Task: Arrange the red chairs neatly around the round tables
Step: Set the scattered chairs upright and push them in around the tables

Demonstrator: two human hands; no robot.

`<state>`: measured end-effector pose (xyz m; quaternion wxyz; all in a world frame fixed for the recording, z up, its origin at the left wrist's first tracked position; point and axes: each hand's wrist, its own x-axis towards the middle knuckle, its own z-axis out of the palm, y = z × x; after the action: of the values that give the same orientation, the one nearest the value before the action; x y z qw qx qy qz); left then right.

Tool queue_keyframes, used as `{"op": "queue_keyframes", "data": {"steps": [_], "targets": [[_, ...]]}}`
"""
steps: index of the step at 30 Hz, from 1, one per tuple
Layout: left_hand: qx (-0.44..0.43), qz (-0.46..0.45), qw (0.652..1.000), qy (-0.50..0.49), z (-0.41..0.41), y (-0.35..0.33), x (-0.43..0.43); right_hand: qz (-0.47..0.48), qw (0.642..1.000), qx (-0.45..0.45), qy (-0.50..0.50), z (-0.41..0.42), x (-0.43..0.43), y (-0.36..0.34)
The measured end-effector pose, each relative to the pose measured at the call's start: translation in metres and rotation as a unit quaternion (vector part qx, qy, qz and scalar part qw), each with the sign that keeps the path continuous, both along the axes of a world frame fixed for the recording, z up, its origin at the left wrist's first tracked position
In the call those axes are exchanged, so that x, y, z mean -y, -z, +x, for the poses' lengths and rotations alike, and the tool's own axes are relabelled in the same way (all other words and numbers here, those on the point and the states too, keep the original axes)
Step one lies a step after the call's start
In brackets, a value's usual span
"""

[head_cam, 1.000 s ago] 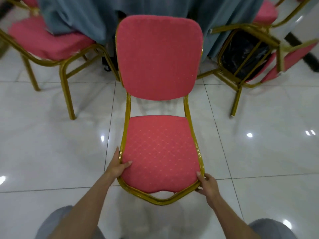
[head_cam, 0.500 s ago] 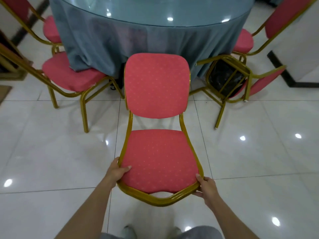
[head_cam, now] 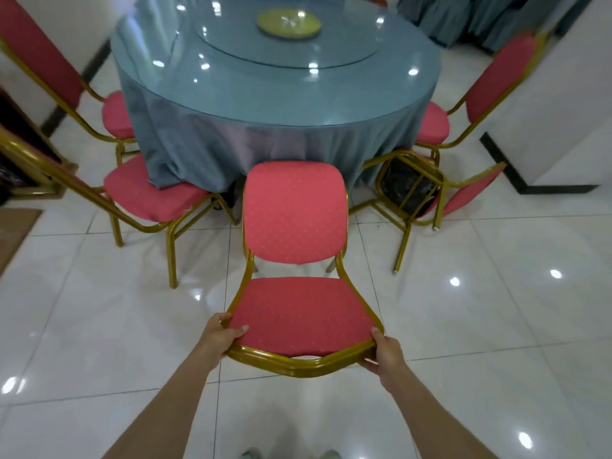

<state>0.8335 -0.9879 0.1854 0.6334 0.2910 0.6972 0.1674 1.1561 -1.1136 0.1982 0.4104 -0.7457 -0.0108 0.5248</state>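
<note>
A red chair (head_cam: 298,313) with a gold frame faces me, its backrest toward the round table (head_cam: 275,81) draped in blue cloth. My left hand (head_cam: 220,336) grips the front left corner of its seat frame. My right hand (head_cam: 384,354) grips the front right corner. Two more red chairs (head_cam: 149,193) stand at the table's left, the farther red chair (head_cam: 114,114) tucked against the cloth. Another red chair (head_cam: 430,124) stands at the right. A tipped red chair (head_cam: 463,197) lies on its side at the right, showing its black underside.
A glass turntable with a yellow-green disc (head_cam: 288,23) sits on the table top. A white wall with a black skirting (head_cam: 516,180) juts in at the right. Dark furniture (head_cam: 16,154) stands at the far left. Glossy white floor tiles (head_cam: 496,309) surround me.
The view has pulled back and up, so the whole table top now shows. The held chair sits farther from the table than before. Both hands keep their grip on the seat frame.
</note>
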Motion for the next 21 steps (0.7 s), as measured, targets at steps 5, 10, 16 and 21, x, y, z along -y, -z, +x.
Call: {"op": "queue_keyframes", "data": {"steps": [5, 10, 16, 21], "targets": [[-0.004, -0.029, 0.999, 0.029, -0.003, -0.057, -0.010, 0.005, 0.999, -0.029, 0.028, -0.014, -0.010, -0.043], [0.029, 0.014, 0.999, 0.001, 0.006, -0.093, -0.034, 0.082, 0.996, -0.024, 0.031, -0.022, -0.035, -0.081], [-0.117, 0.112, 0.978, 0.132, 0.037, -0.111, -0.065, 0.049, 0.997, 0.018, -0.055, 0.004, -0.084, -0.097], [-0.176, 0.130, 0.957, 0.191, 0.063, -0.121, -0.110, 0.063, 0.997, 0.019, -0.046, 0.034, -0.129, -0.102]]}}
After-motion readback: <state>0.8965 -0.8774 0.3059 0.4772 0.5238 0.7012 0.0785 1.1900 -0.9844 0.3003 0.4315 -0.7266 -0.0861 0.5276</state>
